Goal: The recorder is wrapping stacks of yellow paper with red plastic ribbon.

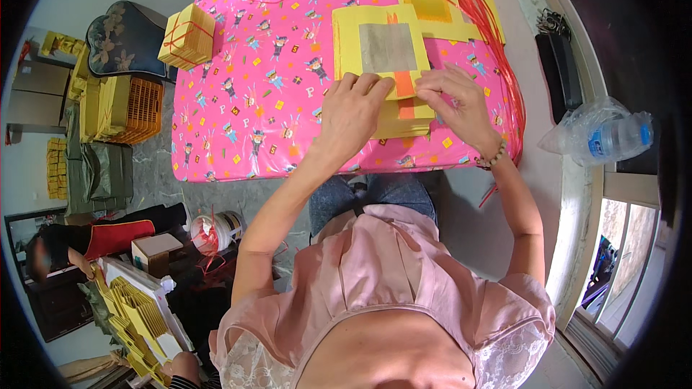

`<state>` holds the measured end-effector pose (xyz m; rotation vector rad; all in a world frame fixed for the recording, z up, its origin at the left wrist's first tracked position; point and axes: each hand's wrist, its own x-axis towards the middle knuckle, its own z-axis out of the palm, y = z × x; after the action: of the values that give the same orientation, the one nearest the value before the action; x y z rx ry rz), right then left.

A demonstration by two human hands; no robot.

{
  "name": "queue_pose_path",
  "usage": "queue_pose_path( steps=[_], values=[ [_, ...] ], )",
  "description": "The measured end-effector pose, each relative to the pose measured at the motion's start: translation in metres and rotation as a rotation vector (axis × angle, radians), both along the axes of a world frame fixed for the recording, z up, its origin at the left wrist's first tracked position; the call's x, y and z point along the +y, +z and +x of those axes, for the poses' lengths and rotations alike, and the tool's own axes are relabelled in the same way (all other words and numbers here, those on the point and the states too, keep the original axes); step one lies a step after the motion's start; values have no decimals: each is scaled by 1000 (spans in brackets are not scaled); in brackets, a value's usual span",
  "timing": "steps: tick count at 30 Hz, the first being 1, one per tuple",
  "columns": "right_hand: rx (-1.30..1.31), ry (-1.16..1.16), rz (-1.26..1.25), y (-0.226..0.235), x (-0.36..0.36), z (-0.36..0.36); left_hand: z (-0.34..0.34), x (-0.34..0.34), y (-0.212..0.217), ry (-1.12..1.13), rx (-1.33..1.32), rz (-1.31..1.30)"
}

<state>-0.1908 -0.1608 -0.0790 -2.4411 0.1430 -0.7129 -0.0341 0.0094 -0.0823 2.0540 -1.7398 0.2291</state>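
Observation:
On the pink table a yellow paper sheet [348, 36] lies with a silver-grey square in its middle and an orange strip at its near side. My left hand [353, 109] is closed at the sheet's near left corner, fingers curled over it. At the near right corner the fingertips of my right hand [461, 106] are pinched together on the paper, the wrist wearing a beaded bracelet. Beneath and nearer to me shows a small yellow paper stack [404, 128], partly covered by the sheet and my hands.
A tied yellow paper bundle [187, 36] sits at the table's left edge. More yellow sheets [432, 0] and red plastic strings [484, 14] lie at the far right. A wrapped bottle [613, 137] stands on the right ledge. At lower left, another person handles yellow folded papers [140, 310].

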Motion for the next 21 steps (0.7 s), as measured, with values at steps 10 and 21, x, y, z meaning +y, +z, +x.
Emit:
queue_pose_path(
  steps=[10,21],
  values=[
    [-365,-117,613,6,-46,63,31,14,5,205,469,-737],
    [-357,-27,753,-8,-33,82,54,16,-43,78,1051,-842]
  ],
)
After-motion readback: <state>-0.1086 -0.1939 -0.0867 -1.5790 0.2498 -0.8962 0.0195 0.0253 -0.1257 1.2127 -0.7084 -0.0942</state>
